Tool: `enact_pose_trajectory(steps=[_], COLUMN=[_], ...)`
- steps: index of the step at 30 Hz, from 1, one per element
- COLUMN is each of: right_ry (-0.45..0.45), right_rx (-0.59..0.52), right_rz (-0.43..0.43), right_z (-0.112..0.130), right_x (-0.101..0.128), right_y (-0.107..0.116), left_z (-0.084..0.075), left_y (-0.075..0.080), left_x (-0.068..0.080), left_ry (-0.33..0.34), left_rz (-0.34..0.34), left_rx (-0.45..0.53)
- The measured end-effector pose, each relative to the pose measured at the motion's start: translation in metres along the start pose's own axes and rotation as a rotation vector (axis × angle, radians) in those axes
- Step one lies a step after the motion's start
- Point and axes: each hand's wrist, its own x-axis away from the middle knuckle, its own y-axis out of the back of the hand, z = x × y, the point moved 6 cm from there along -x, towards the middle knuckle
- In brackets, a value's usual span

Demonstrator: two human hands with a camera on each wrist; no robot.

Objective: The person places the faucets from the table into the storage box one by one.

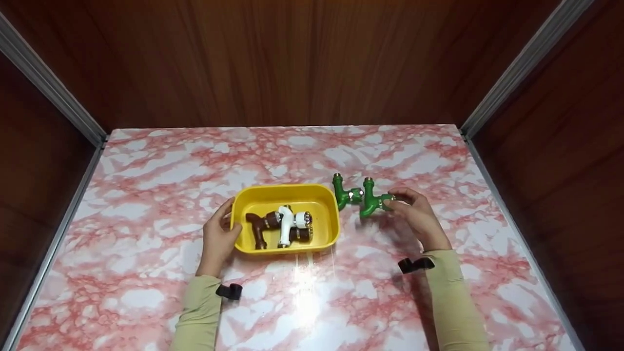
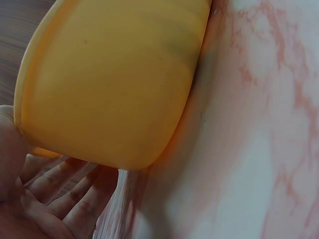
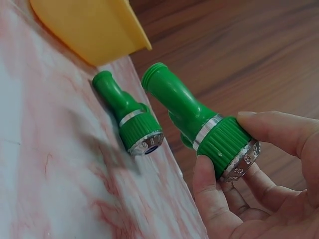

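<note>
Green tap (image 1: pixel 371 203) is held by curled right hand (image 1: pixel 415 216)
Ribbed knob (image 3: pixel 225 145) is pinched, body jutting beyond the grip; yellow tub (image 1: pixel 319 209) is gripped by left hand (image 1: pixel 218 240).

Mixing yellow, green, brown and white over marbling
Glowing plain yellow on the tub (image 1: pixel 292 195); showing silver bands on two green taps (image 1: pixel 371 204) between its two and three o'clock; gleaming white on the white tap (image 1: pixel 284 229), at three o'clock from a brown tap (image 1: pixel 257 226); veining the white tabletop (image 1: pixel 273 146) pinkish red; graining the back panel (image 1: pixel 312 63) dark reddish brown; showing pale yellow-green on both sleeves (image 1: pixel 451 292).
</note>
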Motion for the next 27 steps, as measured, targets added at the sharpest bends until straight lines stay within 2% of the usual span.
enact_pose_trajectory(steps=[10,27], right_ry=[0.013,-0.007], right_rx=[-0.004,-0.053], right_rz=[0.018,0.060], right_z=[0.003,0.005], right_x=[0.000,0.002], right_y=[-0.008,-0.024], left_z=[0.001,0.001], left_y=[0.000,0.000], left_x=[0.000,-0.001], left_ry=[0.020,0.004], left_rz=[0.008,0.000], left_rx=[0.006,0.018])
